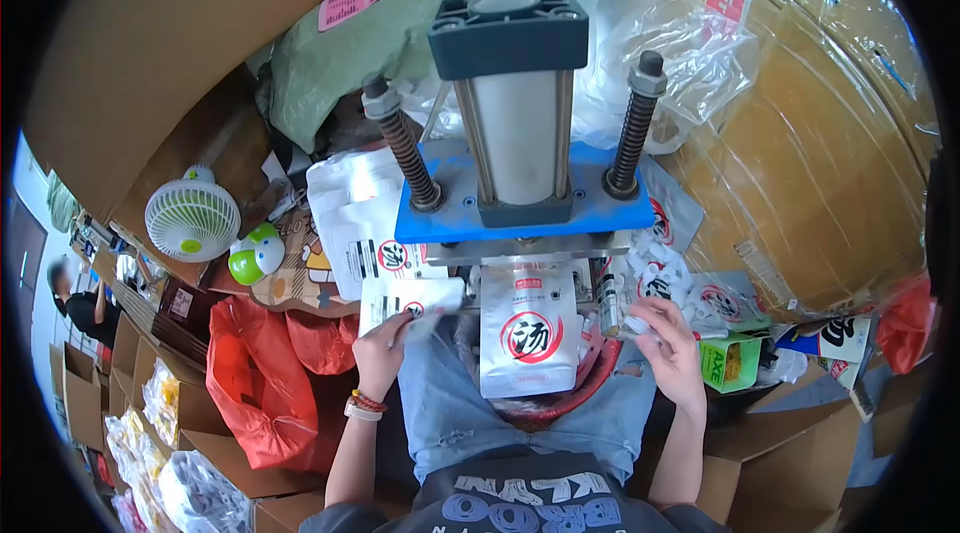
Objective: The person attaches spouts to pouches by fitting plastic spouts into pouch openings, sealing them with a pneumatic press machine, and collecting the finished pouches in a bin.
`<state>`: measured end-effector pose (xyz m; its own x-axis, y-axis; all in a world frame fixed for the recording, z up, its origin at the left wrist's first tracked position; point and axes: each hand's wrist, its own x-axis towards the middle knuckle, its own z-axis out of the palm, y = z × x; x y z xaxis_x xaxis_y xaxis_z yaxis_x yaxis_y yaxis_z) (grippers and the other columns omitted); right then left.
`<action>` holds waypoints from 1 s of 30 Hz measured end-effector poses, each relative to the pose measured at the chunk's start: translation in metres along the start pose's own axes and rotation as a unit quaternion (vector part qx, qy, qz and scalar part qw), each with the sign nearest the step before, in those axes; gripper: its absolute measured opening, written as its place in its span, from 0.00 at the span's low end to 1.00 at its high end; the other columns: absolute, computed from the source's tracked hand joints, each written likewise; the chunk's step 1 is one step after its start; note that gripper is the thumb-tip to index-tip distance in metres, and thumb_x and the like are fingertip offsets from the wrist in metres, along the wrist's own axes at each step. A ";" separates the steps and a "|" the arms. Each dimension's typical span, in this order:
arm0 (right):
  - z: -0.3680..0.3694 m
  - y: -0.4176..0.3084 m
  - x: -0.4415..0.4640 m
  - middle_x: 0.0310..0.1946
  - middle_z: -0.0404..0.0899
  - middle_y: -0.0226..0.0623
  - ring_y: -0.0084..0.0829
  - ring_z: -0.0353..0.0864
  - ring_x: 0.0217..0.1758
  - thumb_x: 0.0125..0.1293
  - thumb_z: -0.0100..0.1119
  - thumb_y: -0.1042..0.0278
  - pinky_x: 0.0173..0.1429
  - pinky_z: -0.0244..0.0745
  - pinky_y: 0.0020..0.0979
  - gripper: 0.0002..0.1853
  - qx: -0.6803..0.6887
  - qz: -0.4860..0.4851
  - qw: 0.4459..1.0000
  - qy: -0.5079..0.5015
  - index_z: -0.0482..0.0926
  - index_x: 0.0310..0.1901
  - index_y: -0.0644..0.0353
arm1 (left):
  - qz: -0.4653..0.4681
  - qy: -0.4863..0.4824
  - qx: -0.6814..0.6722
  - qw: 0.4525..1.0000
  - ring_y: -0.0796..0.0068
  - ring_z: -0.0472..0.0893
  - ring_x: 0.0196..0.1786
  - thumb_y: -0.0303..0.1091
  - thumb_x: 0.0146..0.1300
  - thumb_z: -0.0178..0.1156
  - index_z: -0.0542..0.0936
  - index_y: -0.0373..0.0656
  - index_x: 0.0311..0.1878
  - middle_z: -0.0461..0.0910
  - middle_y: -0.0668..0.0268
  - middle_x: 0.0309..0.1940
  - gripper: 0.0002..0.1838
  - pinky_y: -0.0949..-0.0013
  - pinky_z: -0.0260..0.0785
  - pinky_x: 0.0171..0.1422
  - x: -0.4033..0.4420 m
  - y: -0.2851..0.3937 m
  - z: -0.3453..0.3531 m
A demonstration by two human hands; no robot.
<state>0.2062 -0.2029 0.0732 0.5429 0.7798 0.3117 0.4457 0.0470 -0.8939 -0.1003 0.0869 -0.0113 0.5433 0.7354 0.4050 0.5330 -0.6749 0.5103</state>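
A white pouch with a red ring and a black character (pixel 528 333) hangs from under the blue press (pixel 520 195), above my lap. My left hand (pixel 383 353), left of it, grips another white pouch (pixel 412 297) by its lower right part. To the right, my right hand (pixel 668 345) has its fingers curled around a small white piece (pixel 637 325), close to a pile of white pieces (pixel 665 268). More white pouches (pixel 350 218) lie stacked behind my left hand, left of the press.
A green and white fan (pixel 192 218) stands at the left, above red plastic bags (pixel 250 383). Large cardboard boxes (pixel 820 173) fill the right side. A green box (pixel 730 361) sits right of my right hand. Another person (pixel 85 305) is at the far left.
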 end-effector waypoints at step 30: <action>0.018 0.077 0.036 0.51 0.80 0.48 0.52 0.79 0.53 0.70 0.58 0.65 0.60 0.73 0.42 0.15 -0.475 -0.085 0.864 0.140 0.79 0.53 0.64 | -0.329 -0.240 -0.633 0.658 0.71 0.86 0.46 0.30 0.70 0.63 0.80 0.30 0.54 0.85 0.60 0.47 0.15 0.68 0.79 0.52 0.025 0.126 0.065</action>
<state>0.2478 -0.1601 0.0098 0.5033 0.6237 0.5981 0.8474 -0.4916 -0.2004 0.0229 0.0163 0.0140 0.7696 0.5334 -0.3510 -0.0475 0.5961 0.8015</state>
